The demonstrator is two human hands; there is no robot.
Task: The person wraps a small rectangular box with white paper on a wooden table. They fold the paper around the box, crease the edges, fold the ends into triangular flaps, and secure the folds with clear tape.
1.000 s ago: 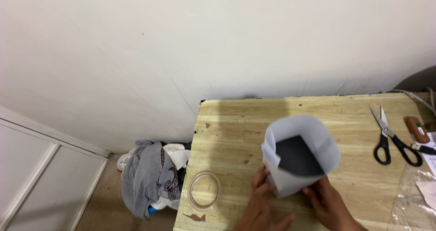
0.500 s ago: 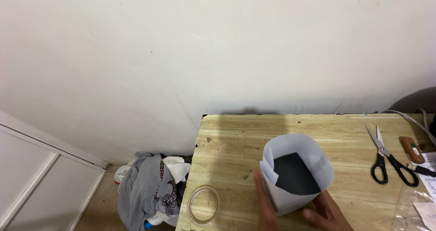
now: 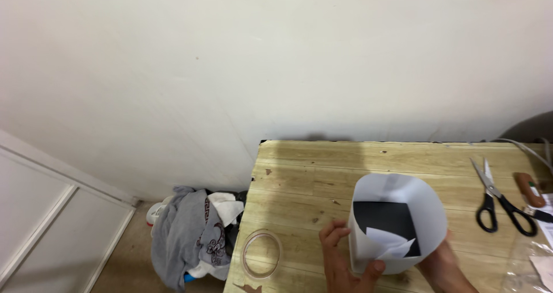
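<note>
Paper cylinder [image 3: 397,224] stands upright near the front edge of the worktop [image 3: 322,166], open end up, with a black base visible inside. Left hand [image 3: 345,261] curls around its left wall, thumb pressed on the paper; right hand [image 3: 440,264] cups the right wall from behind, its fingers hidden. Both hands lie equally close.

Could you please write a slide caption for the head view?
Both hands, left hand and right hand, hold a white paper cylinder on a wooden table.
</note>
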